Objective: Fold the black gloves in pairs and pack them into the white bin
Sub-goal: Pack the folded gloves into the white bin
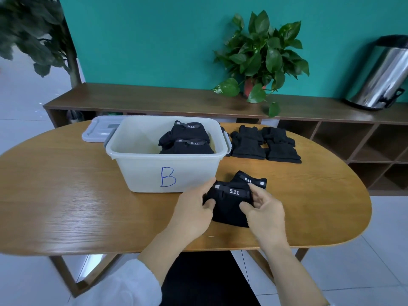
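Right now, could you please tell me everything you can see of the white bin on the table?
The white bin is a rectangular tub of translucent, milky plastic with a rolled rim and grey handles at both ends. A blue letter B is handwritten on its near wall. It stands upright and open on the wooden table; its grey lid lies behind its left corner. Inside, toward the right, sit two folded glove bundles with 5.11 tags. The left hand reaches close to its near right corner, gripping the gloves beside it.

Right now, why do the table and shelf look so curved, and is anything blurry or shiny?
Head view: the wide-angle lens bows the table edge and tilts the steel urn; the tree at top left is smeared; soft glare sits on the tabletop's left; the gloves between both hands stay sharp.
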A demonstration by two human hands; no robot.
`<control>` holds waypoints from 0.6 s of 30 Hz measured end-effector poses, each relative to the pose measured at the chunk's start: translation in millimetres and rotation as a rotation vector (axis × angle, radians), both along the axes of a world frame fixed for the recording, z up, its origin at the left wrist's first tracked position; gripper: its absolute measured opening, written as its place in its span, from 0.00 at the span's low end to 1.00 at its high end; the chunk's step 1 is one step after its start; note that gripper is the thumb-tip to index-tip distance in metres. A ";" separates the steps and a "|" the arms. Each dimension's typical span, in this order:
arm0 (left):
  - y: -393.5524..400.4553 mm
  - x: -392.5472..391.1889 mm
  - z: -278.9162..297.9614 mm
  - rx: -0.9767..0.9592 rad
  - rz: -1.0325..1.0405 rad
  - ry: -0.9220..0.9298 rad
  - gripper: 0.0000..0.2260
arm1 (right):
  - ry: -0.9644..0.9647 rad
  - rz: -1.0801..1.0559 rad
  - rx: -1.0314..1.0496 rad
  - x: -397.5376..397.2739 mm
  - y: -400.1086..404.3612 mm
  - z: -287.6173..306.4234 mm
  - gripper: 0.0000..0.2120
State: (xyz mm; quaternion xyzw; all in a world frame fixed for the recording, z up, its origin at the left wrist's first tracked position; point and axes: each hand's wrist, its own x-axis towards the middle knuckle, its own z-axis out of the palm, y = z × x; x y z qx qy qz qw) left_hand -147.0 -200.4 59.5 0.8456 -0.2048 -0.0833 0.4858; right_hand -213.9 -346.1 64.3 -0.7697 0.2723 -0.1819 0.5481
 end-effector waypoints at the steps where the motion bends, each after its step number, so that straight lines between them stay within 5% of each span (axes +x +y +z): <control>1: -0.2 -0.5 8.7 -0.020 -0.011 -0.023 0.25 | -0.032 0.007 0.001 -1.0 -1.4 9.8 0.25; 10: 14.7 37.0 101.8 -0.134 0.071 -0.187 0.24 | -0.247 0.144 -0.137 49.8 2.1 104.1 0.20; 18: 31.5 100.7 113.4 -0.110 0.154 -0.143 0.24 | -0.167 0.277 -0.178 140.3 9.9 110.9 0.18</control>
